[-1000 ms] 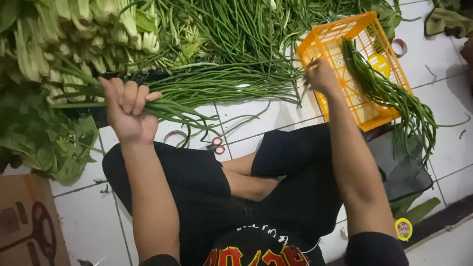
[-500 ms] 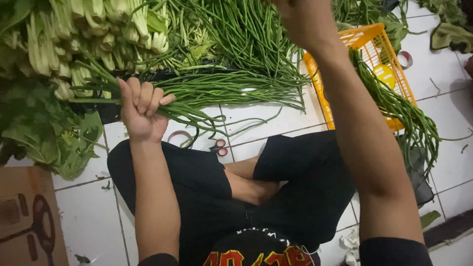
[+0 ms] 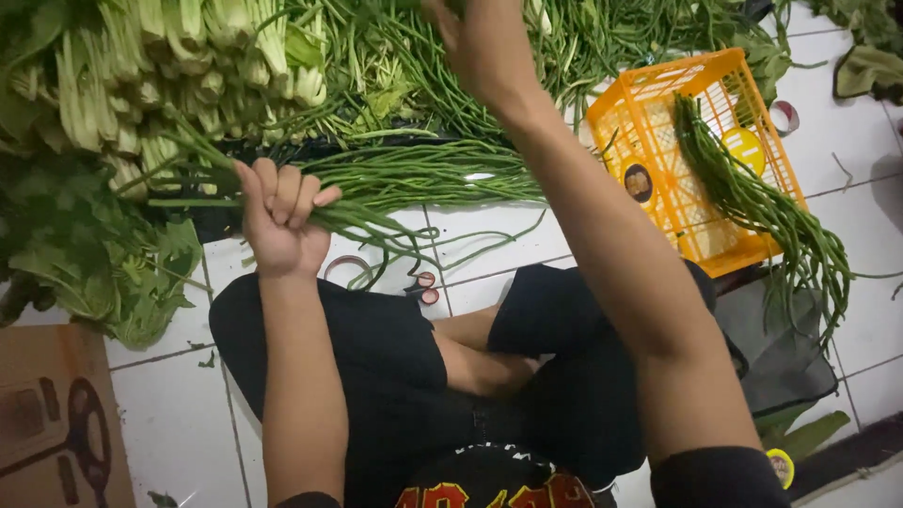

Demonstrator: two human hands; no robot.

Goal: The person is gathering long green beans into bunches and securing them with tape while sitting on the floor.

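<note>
Gripping a bunch of long beans [image 3: 395, 183] in my clenched left hand [image 3: 277, 221] above the white tiled floor [image 3: 489, 230], I reach my right hand [image 3: 484, 47] into the pile; its grip cannot be told.

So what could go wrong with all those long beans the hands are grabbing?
The left hand grips a thick bunch of long beans near one end only, so loose strands could slip out onto the tiled floor. The right hand stretches far forward into the bean pile, where tangled strands might snap. The scissors lie close by the knees and could get bumped.
</note>
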